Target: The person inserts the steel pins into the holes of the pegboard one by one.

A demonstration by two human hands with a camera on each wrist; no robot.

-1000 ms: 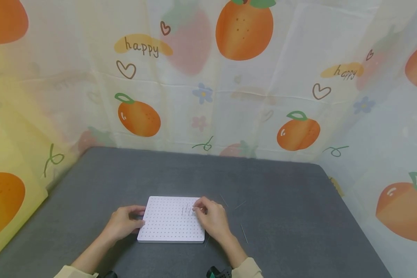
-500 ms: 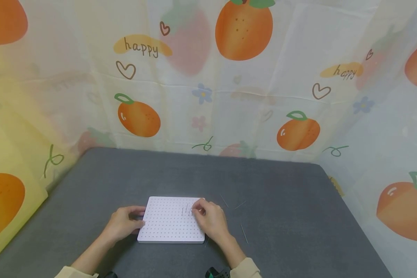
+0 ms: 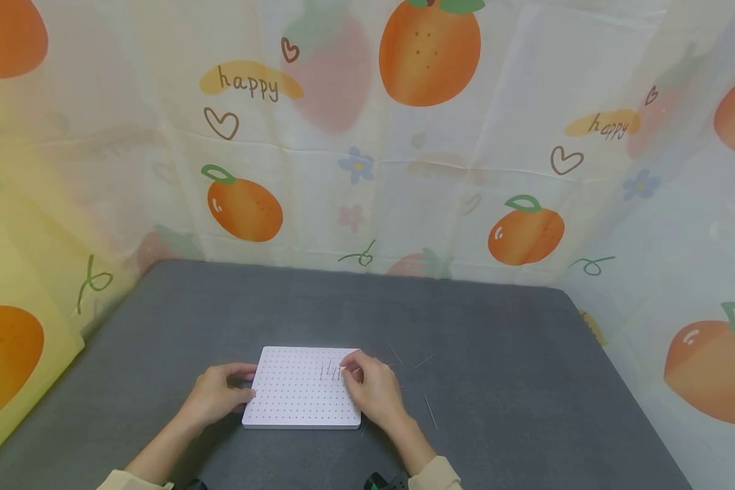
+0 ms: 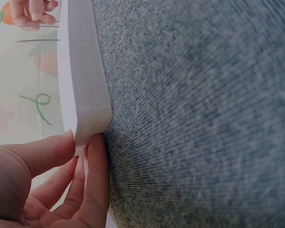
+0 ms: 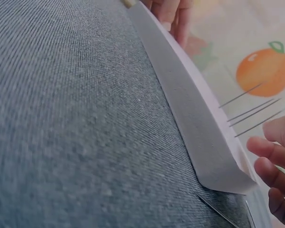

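Note:
A white board with rows of small holes (image 3: 290, 403) lies flat on the grey table in the head view. My left hand (image 3: 216, 395) grips its left edge; in the left wrist view the thumb (image 4: 52, 152) is on the top face and the fingers (image 4: 96, 175) are at the side wall. Several thin metal pins (image 5: 259, 124) stand in holes toward the board's far right. Right beside them is my right hand (image 3: 375, 388), fingers bent. In the right wrist view its fingertips (image 5: 260, 145) are close to the pins, with nothing visible between them.
Loose pins lie on the table right of the board, one at the far side (image 3: 424, 361) and a longer pin (image 3: 430, 412) nearer. Another loose pin (image 5: 217, 211) is close to the board's corner. A fruit-printed curtain (image 3: 404, 204) hangs behind the grey table (image 3: 496, 381).
My right hand dipped slightly left among the pins, then drew back right, and the rightmost standing pin now shows clear of the fingertips. My left hand and the board have stayed put.

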